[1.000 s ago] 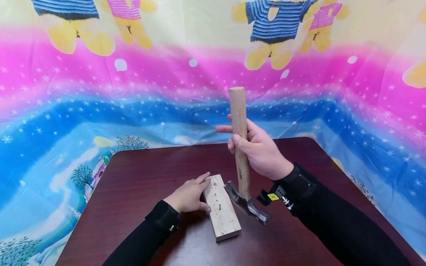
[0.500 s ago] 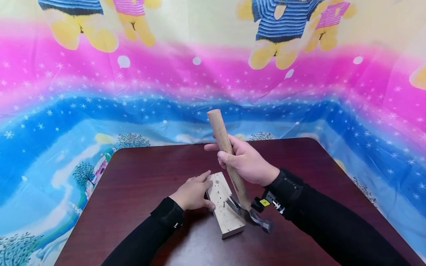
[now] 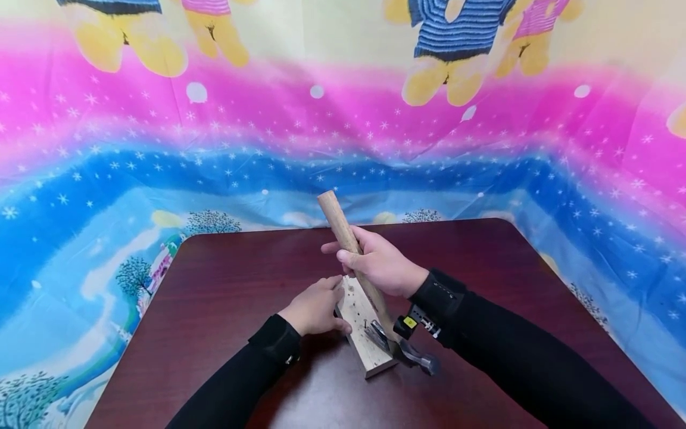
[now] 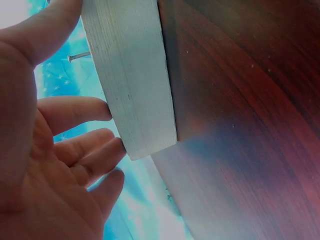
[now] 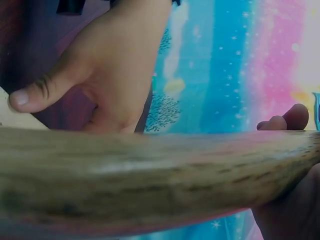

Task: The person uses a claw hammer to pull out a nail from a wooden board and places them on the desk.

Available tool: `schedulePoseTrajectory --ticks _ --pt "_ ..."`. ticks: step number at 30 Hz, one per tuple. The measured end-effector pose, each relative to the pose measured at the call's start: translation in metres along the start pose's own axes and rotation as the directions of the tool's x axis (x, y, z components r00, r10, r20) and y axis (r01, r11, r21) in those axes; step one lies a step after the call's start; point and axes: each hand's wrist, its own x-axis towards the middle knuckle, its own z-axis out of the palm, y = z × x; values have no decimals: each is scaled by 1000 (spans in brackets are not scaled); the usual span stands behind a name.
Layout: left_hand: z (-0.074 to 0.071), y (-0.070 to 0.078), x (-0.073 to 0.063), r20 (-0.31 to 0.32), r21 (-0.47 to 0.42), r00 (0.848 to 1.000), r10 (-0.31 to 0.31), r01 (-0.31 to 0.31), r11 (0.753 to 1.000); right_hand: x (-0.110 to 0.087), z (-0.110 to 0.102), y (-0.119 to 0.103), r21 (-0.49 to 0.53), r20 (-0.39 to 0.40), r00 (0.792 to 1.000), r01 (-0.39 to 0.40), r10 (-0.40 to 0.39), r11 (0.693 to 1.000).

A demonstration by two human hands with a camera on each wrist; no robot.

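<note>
The right hand (image 3: 383,265) grasps a claw hammer (image 3: 373,295) by its pale wooden handle, thumb on the near side and some fingertips showing past the wood. The handle slants, its butt end up and toward the left, while the dark, shiny metal head (image 3: 409,351) sits low at the right, its claws over a pale, oblong wooden board (image 3: 356,307) and close to a thin grey metal nail (image 3: 365,323). Whether claws and nail touch, I cannot tell. The nail stands out of the board's top face — dark specks dot the wood around it. The left hand (image 3: 316,307) grasps nothing: its fingers are spread, with thumb and fingertips against the board's left edge. The board lies flat on a glossy, dark reddish-brown table (image 3: 257,268), its length running away from the person. Black sleeves (image 3: 514,339) cover both arms; behind hangs a pink, blue and cream printed cloth (image 3: 311,149).
</note>
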Motion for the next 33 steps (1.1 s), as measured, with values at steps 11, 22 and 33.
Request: schedulePoseTrajectory --ticks 11,22,33 --pt "-3 3 1 7 -3 1000 -28 28 1000 18 5 8 -7 -51 999 -3 2 1000" --pt "-2 5 0 31 -13 999 -26 26 1000 26 12 14 66 -144 986 89 -79 994" --pt "-5 8 1 79 2 994 -78 78 997 21 11 10 61 -305 947 124 -100 990"
